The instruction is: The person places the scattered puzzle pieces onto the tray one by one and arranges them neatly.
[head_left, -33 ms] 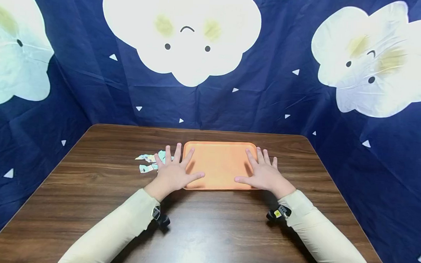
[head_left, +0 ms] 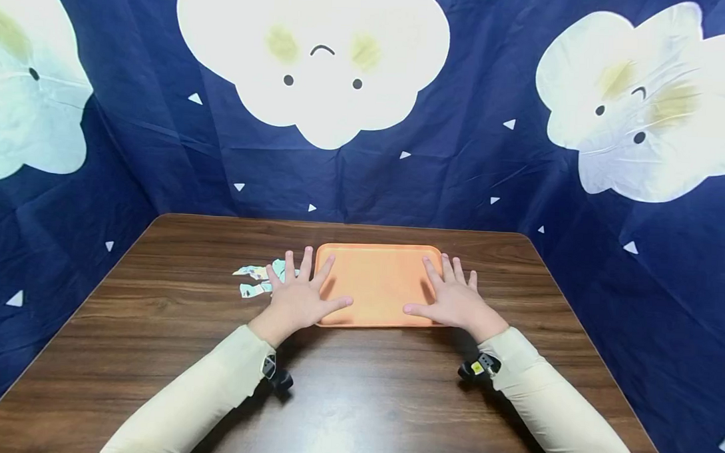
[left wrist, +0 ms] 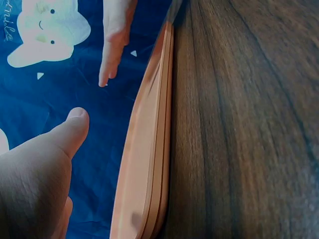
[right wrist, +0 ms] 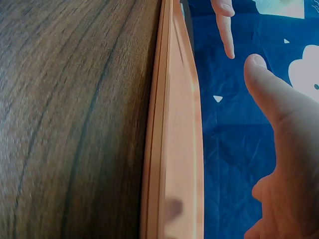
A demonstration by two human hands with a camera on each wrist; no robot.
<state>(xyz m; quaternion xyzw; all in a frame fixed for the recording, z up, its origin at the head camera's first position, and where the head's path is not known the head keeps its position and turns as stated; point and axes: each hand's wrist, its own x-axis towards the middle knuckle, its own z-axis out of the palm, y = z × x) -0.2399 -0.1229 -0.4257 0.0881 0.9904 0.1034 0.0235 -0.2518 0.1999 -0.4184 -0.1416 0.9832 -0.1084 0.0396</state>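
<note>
So the left hand (head_left: pixel 296 301) is spread wide, palm down, thumb stuck out over the left end of an orange tray (head_left: pixel 378 280), and the right hand (head_left: pixel 458 303) is doing pretty much the mirror image at the other end, fingers fanned too. From the wrist views both are up off the tray, with shadows falling on it. The tray lies flat toward the back of a dark wood-grain worktop (head_left: pixel 125 325), around the middle, long side facing the person. Just left of it are some pale blue patterned scraps (head_left: pixel 254 272), partly hidden behind the left hand's fingers; can't tell if they're cloth or paper. Cream sleeves (head_left: pixel 195 394) on both arms, and behind it all hangs a navy curtain (head_left: pixel 364 186) with big white clouds (head_left: pixel 320 65) and little white triangles.
</note>
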